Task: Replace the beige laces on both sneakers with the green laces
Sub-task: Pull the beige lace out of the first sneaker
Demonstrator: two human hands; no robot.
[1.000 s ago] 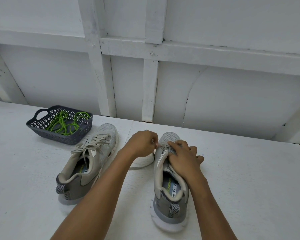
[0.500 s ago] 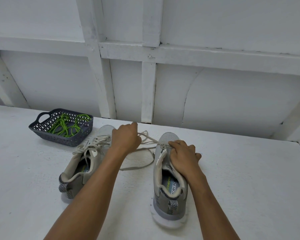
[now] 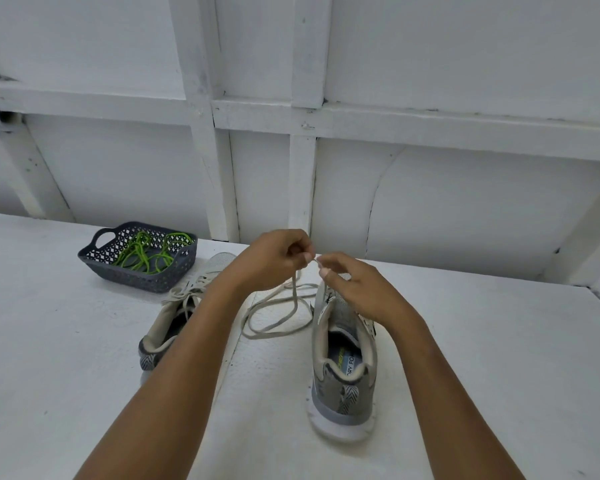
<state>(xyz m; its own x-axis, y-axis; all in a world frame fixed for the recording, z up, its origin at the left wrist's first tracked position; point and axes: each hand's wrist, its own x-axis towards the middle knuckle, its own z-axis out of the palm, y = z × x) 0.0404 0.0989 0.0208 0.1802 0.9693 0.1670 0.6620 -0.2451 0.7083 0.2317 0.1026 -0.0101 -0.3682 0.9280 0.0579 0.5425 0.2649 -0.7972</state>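
The right hand (image 3: 361, 289) has come up off the right sneaker (image 3: 343, 362) and now meets the left hand (image 3: 274, 258) in the air above its toe, and far more of the beige lace (image 3: 274, 317) has been drawn out than a moment ago. Both hands pinch the lace near its end, fingertips almost touching. From there it drops and lies in loose loops on the table (image 3: 49, 358) between the two shoes. The right hand covers that sneaker's eyelets, so I cannot tell whether the lace is wholly free.

The left forearm crosses in front of the left sneaker (image 3: 177, 317) and hides much of it; its beige lacing shows at the top. Behind it, near the white panelled wall (image 3: 465, 202), sits a dark basket (image 3: 94, 252) with the green laces (image 3: 142, 254) piled inside, well apart from both hands.
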